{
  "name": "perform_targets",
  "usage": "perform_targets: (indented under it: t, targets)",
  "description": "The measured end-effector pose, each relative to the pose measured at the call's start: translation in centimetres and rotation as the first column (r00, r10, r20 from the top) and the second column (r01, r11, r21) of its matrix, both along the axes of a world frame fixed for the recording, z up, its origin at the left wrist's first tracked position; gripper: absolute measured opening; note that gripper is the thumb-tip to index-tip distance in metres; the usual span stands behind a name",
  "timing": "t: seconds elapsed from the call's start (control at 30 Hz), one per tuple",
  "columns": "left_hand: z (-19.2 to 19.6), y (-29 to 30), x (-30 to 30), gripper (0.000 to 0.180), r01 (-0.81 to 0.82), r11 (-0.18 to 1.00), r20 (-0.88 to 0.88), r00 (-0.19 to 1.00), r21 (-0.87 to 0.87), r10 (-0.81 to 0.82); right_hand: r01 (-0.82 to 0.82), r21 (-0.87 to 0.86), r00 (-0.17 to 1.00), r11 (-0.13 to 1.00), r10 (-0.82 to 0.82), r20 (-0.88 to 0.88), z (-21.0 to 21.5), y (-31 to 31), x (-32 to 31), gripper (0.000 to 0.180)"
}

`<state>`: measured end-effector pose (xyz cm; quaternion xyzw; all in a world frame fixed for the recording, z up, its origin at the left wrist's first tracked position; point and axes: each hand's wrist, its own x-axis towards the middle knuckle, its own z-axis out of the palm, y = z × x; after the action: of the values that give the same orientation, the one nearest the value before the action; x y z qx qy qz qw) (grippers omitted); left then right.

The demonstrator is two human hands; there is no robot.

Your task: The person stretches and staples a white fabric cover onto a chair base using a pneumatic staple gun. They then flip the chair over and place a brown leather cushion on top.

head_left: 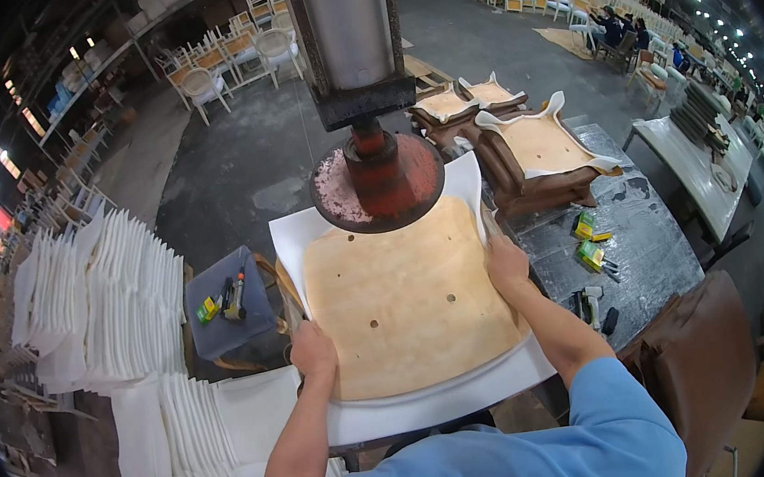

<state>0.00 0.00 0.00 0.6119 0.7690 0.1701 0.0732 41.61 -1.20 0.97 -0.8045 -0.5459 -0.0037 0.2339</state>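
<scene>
A wooden seat panel point(399, 311) with several small holes lies on a white foam pad point(437, 410) in front of me. The foam sticks out past the wood at the corners and along the near edge. My left hand point(313, 348) is closed on the panel's left edge, and my right hand point(507, 264) on its right edge. Strips of brown material show beside both hands; the fingertips are hidden beneath. Over the far edge hangs a press with a round plate point(378, 183), covering part of the panel. Whether plate and wood touch, I cannot tell.
Stacked white foam sheets point(100, 305) stand left, beside a blue-grey bin point(202, 295) bearing a staple gun point(236, 296). On the right, a dark table point(645, 257) holds small green-yellow boxes point(591, 254), a tool point(588, 305) and brown upholstered seats point(544, 142). A brown chair back point(703, 372) stands near right.
</scene>
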Motion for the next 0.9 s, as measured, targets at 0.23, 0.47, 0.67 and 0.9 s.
perform_targets:
  t: [0.23,0.47,0.67,0.9]
  targets:
    - [-0.4,-1.3,-1.3,0.035,0.028,1.0,-0.041,0.999,-0.013,-0.028,-0.005,0.037,1.0,0.999,0.006,-0.018,-1.3,-2.0,-1.0,0.018]
    - [0.5,0.4,-0.2,0.031,0.0,1.0,-0.02,1.0,-0.003,0.0,-0.004,0.081,1.0,0.997,0.004,0.001,-0.7,-0.1,-0.1,0.014]
    - [0.4,0.4,0.2,0.032,0.009,0.999,-0.033,0.999,-0.034,-0.01,-0.024,0.129,0.999,0.991,0.021,0.028,-1.7,-0.2,0.2,0.012]
    - [0.2,-0.2,0.1,0.032,-0.023,0.999,-0.036,0.999,-0.046,0.021,-0.034,0.032,0.998,0.999,0.033,0.045,-1.6,0.3,0.1,0.008]
